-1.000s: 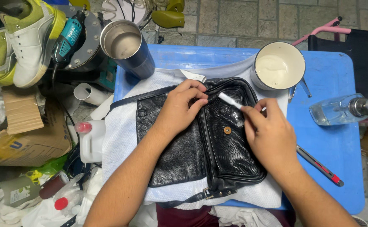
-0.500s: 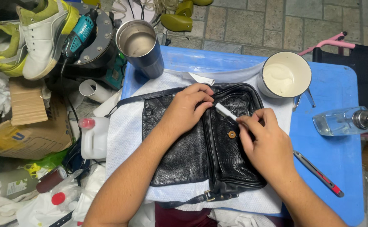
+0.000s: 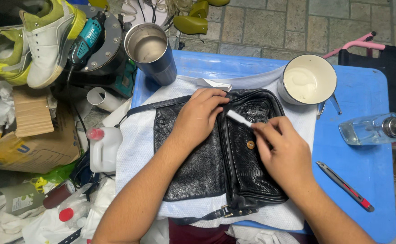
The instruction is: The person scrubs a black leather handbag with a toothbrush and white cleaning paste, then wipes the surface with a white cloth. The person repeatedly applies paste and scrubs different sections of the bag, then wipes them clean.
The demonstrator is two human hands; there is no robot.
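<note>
The black leather bag (image 3: 216, 158) lies flat on a white cloth (image 3: 137, 144) spread over a blue table (image 3: 365, 176). The left hand (image 3: 198, 118) presses on its upper part, fingers spread and flat, gripping nothing. The right hand (image 3: 281, 151) pinches a small white stick (image 3: 239, 118), its tip on the leather. Just beyond the bag stand a steel tumbler (image 3: 150, 52) and a white pot of cream (image 3: 307, 80); a glass bottle (image 3: 372, 129) and a utility knife (image 3: 345, 186) lie to the right, apart from the bag.
</note>
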